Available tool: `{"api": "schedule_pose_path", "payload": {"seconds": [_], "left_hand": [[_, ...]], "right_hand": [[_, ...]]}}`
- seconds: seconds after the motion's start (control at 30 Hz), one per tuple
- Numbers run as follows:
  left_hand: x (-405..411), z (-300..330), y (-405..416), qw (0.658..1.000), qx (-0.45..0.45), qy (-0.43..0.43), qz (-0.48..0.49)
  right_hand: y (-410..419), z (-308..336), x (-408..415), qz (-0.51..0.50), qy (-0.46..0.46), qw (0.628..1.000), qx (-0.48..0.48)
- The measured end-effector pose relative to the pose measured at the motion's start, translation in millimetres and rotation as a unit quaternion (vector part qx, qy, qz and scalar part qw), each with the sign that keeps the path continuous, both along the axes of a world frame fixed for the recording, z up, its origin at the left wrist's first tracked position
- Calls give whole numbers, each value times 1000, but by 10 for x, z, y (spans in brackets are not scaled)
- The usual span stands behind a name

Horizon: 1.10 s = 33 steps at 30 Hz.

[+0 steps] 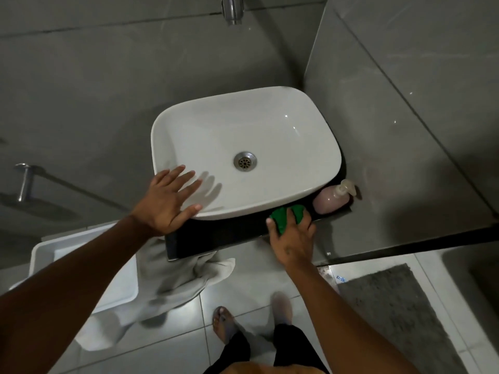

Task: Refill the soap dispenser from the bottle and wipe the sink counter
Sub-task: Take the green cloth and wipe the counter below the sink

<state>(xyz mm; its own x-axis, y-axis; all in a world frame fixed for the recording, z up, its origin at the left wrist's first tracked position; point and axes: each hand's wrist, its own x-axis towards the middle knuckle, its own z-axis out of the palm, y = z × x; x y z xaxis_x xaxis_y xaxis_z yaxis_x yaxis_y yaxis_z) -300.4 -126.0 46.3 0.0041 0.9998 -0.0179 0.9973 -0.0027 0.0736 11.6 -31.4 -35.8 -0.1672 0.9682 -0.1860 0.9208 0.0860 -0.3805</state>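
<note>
From the head camera, a white basin sits on a dark table set into a grey tiled corner. The left hand lies flat on the basin's near left rim, fingers straight and spread, grasping nothing. The right hand presses a green cloth onto the table's front edge, just under the basin's near rim, its fingers curled over the cloth. A pink soap dispenser with a pale pump stands on the table's right end, just beside the cloth and close against the basin. A chrome tap juts from the wall above. A pale towel hangs from the table's left front corner. A grey mat lies on the floor at right.
</note>
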Motion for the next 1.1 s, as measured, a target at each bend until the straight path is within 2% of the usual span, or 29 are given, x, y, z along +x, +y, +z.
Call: {"api": "schedule_pose_path", "payload": {"seconds": [0.1,0.27,0.4,0.57,0.73,0.8,1.0,1.1], "left_hand": [[-27,3,-4,1000,2,-3,-4],[-49,62,-26,1000,-4,-12,-15],[-57,90,-39,999,-15,-21,-20],[-144,67,-3,999,-12,-20,-41],[-198,48,13,999,2,-27,-40],[-208,25,28,999,8,-31,-43],[-406,70,90,998,-20,-28,-49],[-484,66,88,998,-31,-27,-43]], "right_hand": [[-10,-70,-85,-34,29,998,41],[-62,-232,182,74,22,996,54],[70,-190,34,-8,37,998,43],[-295,-224,15,115,-8,993,27],[53,-78,109,3,12,1000,23],[54,-11,-65,-5,5,1000,12],[-533,4,-374,168,-15,985,-32],[-411,13,-247,109,-15,993,-30]]}}
